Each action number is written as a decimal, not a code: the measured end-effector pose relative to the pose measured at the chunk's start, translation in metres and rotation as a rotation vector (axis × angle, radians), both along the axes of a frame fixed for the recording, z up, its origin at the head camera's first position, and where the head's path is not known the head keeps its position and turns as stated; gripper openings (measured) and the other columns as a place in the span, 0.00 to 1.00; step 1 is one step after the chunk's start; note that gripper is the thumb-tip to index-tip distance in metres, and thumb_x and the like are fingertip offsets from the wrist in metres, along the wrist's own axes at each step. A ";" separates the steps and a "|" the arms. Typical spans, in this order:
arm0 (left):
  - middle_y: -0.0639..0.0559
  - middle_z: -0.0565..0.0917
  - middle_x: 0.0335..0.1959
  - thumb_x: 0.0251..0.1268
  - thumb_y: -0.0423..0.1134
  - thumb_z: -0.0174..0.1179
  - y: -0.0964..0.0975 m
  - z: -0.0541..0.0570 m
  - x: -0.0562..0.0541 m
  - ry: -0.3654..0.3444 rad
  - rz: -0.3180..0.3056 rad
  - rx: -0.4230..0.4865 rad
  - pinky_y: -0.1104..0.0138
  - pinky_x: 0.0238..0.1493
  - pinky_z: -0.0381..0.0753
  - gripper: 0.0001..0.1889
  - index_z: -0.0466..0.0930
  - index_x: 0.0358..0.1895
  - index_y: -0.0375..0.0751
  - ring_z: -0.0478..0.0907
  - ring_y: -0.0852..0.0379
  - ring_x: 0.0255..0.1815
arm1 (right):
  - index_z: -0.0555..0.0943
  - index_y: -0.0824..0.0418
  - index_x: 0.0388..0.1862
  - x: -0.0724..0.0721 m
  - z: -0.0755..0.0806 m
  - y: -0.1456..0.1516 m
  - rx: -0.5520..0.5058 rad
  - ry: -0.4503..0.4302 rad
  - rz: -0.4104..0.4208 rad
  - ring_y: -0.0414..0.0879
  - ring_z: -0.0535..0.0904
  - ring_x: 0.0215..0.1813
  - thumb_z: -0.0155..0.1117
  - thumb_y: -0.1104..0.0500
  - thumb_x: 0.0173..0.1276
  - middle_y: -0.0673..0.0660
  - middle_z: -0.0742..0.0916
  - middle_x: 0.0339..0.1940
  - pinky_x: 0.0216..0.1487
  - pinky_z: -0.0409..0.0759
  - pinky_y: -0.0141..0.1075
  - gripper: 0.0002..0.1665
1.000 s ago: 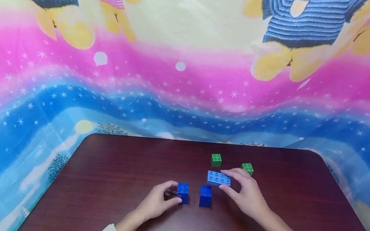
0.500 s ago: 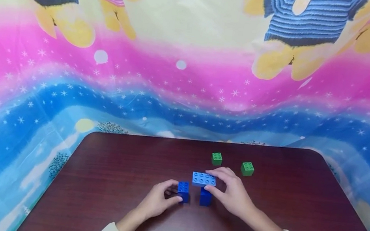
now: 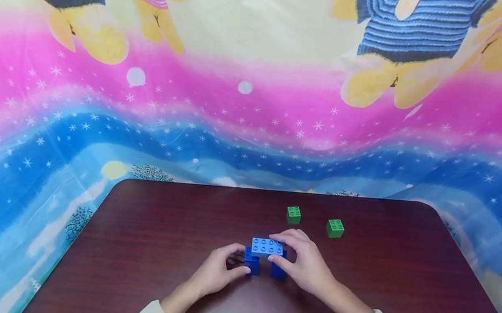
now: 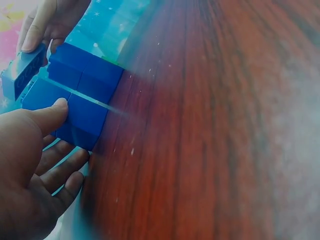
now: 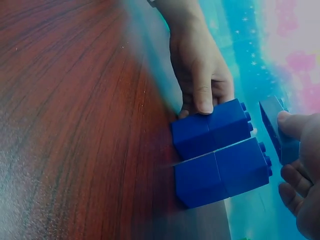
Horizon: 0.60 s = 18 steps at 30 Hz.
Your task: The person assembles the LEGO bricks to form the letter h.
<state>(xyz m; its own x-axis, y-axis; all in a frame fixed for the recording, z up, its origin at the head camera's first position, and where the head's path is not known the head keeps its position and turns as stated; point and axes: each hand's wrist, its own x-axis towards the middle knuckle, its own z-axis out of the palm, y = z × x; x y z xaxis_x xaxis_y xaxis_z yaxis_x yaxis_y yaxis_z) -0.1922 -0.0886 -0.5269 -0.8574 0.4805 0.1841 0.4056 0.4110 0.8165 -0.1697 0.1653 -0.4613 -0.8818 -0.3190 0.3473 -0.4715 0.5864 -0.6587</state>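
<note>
Two dark blue stacks, each of two building bricks, stand upright side by side on the table with a narrow gap between them. My left hand [image 3: 214, 271] grips the left stack [image 4: 82, 117], thumb on the near face and fingers behind. Over the tops of both stacks my right hand [image 3: 309, 265] pinches a lighter blue eight-stud brick [image 3: 266, 247] by its right end, studs up. In the right wrist view the lighter brick [image 5: 276, 127] is apart from the studs of the left stack [image 5: 212, 130] and the right stack [image 5: 220, 172].
Two small green four-stud bricks lie farther back, one green brick [image 3: 293, 215] behind the stacks and another green brick [image 3: 335, 228] to its right. The dark red wooden table [image 3: 162, 230] ends at a patterned cloth [image 3: 236, 122] hanging behind it.
My right hand has carried the lighter blue brick leftward and toward me, from right of the stacks to above both. The left stack has shifted slightly right with my left hand.
</note>
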 end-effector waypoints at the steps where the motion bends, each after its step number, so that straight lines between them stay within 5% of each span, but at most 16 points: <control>1: 0.51 0.87 0.45 0.67 0.41 0.70 0.001 0.000 0.000 0.001 -0.002 0.003 0.62 0.49 0.85 0.17 0.80 0.56 0.42 0.85 0.56 0.46 | 0.85 0.51 0.59 0.000 0.000 0.000 0.002 0.001 0.000 0.42 0.78 0.51 0.79 0.54 0.62 0.43 0.84 0.50 0.49 0.85 0.43 0.26; 18: 0.50 0.87 0.47 0.67 0.42 0.70 0.006 0.001 0.000 0.021 -0.016 -0.001 0.61 0.49 0.85 0.18 0.80 0.57 0.43 0.85 0.55 0.47 | 0.84 0.54 0.60 0.000 -0.009 -0.003 0.060 0.004 0.003 0.41 0.78 0.52 0.77 0.51 0.64 0.44 0.85 0.50 0.52 0.84 0.43 0.26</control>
<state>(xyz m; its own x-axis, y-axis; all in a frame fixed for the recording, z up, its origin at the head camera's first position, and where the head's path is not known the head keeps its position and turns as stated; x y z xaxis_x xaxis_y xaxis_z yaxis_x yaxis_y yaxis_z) -0.1927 -0.0829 -0.5259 -0.8455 0.4946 0.2015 0.4295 0.4054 0.8070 -0.1698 0.1627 -0.4703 -0.8794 -0.3422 0.3311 -0.4761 0.6236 -0.6201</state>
